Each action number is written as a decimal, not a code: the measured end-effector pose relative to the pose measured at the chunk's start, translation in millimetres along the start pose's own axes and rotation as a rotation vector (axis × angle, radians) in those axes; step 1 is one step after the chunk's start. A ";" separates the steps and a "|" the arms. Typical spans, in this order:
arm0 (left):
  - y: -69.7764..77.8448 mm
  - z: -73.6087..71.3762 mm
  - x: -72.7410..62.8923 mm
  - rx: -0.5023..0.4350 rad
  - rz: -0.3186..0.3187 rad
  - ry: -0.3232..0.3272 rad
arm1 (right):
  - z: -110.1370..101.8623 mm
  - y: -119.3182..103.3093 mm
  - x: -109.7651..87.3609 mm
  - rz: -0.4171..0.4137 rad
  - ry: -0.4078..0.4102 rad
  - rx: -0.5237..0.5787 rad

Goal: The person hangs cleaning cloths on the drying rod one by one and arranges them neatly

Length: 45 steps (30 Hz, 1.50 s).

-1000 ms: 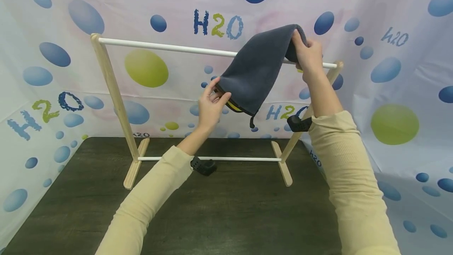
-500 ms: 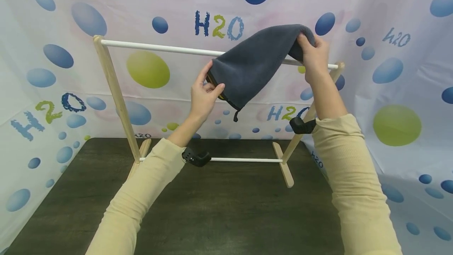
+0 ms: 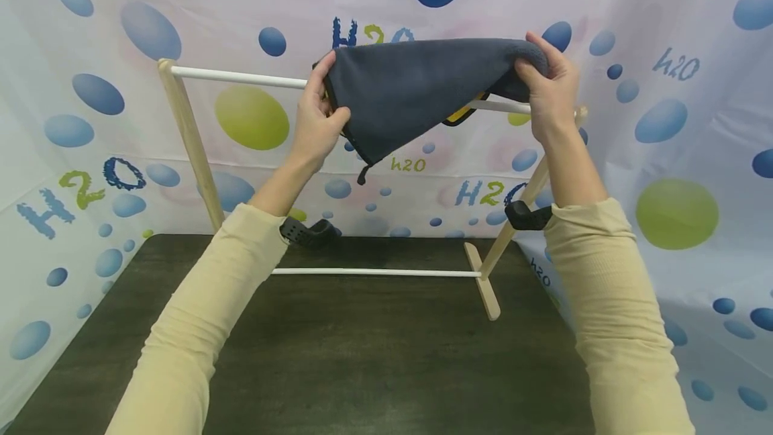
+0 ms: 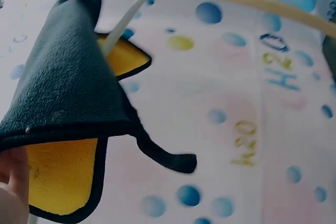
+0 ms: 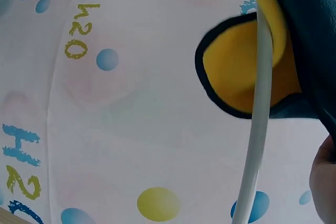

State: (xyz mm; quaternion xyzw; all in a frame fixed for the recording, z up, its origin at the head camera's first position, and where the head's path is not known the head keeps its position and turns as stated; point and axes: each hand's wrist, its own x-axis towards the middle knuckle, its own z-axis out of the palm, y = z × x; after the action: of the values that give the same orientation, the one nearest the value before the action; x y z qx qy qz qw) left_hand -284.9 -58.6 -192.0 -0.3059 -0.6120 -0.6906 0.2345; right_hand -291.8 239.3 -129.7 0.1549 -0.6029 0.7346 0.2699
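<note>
A microfibre towel [image 3: 410, 86], dark grey on one face and yellow on the other, lies across the white top bar [image 3: 235, 77] of a wooden rack. My left hand [image 3: 317, 116] pinches its left edge between thumb and fingers, close to the corner with a black hanging loop [image 3: 363, 174]. At the right end, the bunched cloth is in the grip of my right hand [image 3: 555, 92]. From the right wrist, the yellow face [image 5: 228, 72] with its black border shows behind the bar. The left wrist view shows yellow cloth [image 4: 65, 177] below the grey layer too.
Slanted wooden posts [image 3: 190, 146] carry the bar at both ends. A lower white rod [image 3: 380, 272] joins the feet, and the right foot [image 3: 483, 284] stands on the dark tabletop [image 3: 374, 354]. A patterned curtain [image 3: 682, 153] hangs behind and at the sides.
My left hand has moved left and up, drawing the towel's left edge along the bar and spreading it wider. My right hand has shifted slightly right, still gripping its end.
</note>
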 end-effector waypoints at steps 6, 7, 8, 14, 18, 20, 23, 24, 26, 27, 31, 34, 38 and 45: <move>27.4 -15.1 26.4 -0.046 -0.069 -0.062 | -4.0 -7.8 -2.8 -0.031 -0.066 0.061; 31.0 -16.9 30.1 -0.046 -0.078 -0.067 | -4.9 -9.9 -3.5 -0.031 -0.077 0.084; 34.0 -18.4 33.2 -0.045 -0.091 -0.070 | -5.7 -12.3 -4.3 -0.025 -0.088 0.104; 32.0 -26.9 39.5 0.057 -0.226 -0.057 | -7.1 -15.2 -17.1 0.017 -0.146 0.034; 23.4 -32.7 35.0 0.057 -0.270 -0.020 | -5.6 -1.6 -29.9 0.006 -0.174 -0.085; 20.3 -34.0 32.6 0.049 -0.255 -0.010 | -5.7 6.8 -35.6 -0.002 -0.170 -0.121; 18.2 -35.0 30.4 0.051 -0.223 -0.013 | -6.7 18.7 -42.8 -0.001 -0.141 -0.163; 17.9 -35.1 30.0 0.049 -0.214 -0.015 | -6.8 22.3 -45.1 0.006 -0.127 -0.160; 17.6 -35.5 29.2 0.044 -0.198 -0.018 | -6.9 28.9 -49.5 0.026 -0.099 -0.148; 17.6 -35.7 28.6 0.042 -0.190 -0.019 | -6.6 31.8 -51.5 0.035 -0.084 -0.139; 17.6 -35.4 25.8 0.029 -0.168 -0.023 | -3.5 38.2 -58.5 0.080 -0.014 -0.149; 17.5 -35.6 24.7 0.025 -0.153 -0.026 | -0.2 36.9 -60.1 0.157 0.002 -0.157; 17.5 -36.6 26.0 0.034 -0.148 -0.027 | 3.1 32.0 -55.5 0.272 -0.065 -0.163; 25.6 -37.4 33.9 0.133 -0.200 -0.019 | 7.2 21.7 -37.6 0.225 -0.126 -0.192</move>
State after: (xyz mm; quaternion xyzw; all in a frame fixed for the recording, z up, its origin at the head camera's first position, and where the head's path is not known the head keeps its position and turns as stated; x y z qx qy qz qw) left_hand -295.9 -97.5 -152.3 -0.2336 -0.6862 -0.6654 0.1783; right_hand -274.8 221.8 -166.3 0.1056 -0.6997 0.6879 0.1614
